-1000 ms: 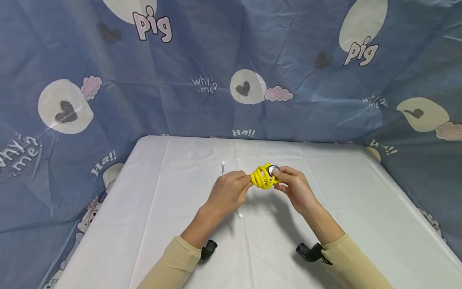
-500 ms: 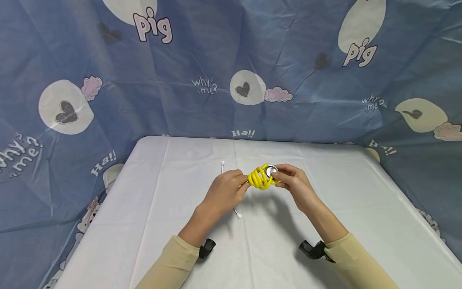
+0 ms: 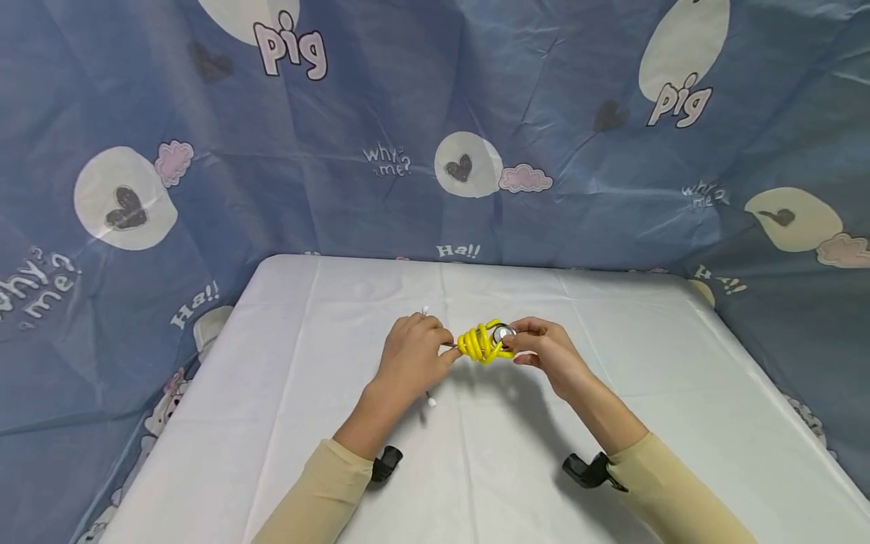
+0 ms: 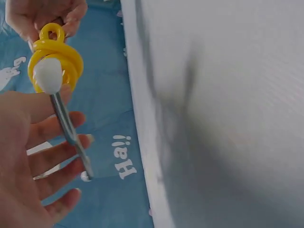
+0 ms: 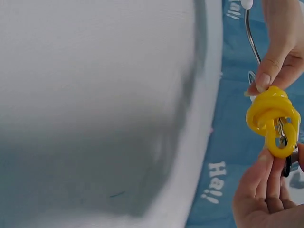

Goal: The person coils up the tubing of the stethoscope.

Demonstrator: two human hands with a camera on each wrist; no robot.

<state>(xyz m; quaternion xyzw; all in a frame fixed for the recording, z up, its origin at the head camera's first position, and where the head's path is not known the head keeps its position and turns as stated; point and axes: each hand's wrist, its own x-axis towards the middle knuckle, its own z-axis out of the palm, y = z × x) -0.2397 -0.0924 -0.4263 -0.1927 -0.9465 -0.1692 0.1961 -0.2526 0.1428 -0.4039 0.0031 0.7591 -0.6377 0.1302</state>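
A stethoscope with yellow tubing [image 3: 474, 344] wound into a tight bundle is held between both hands over the table. My left hand [image 3: 413, 353] pinches it at the left end of the coil, where the metal ear tubes [image 4: 65, 118] come out. White ear tips [image 4: 48, 76] stick out on either side of that hand. At the other end, my right hand [image 3: 552, 353] grips the round silver chest piece [image 3: 503, 335] and the tubing loop beside it, thumb on the disc. In the right wrist view, a yellow loop [image 5: 280, 142] hangs by the right fingertips.
A white-covered table [image 3: 326, 468] lies under the hands, with their shadows on it. Behind it hangs a blue printed cloth [image 3: 578, 91]. Black wrist cameras [image 3: 586, 470] stick out beneath both sleeves.
The bundle and both hands have shifted slightly left and down in the head view. My left hand has turned, and the upper ear tube is now mostly hidden behind it.
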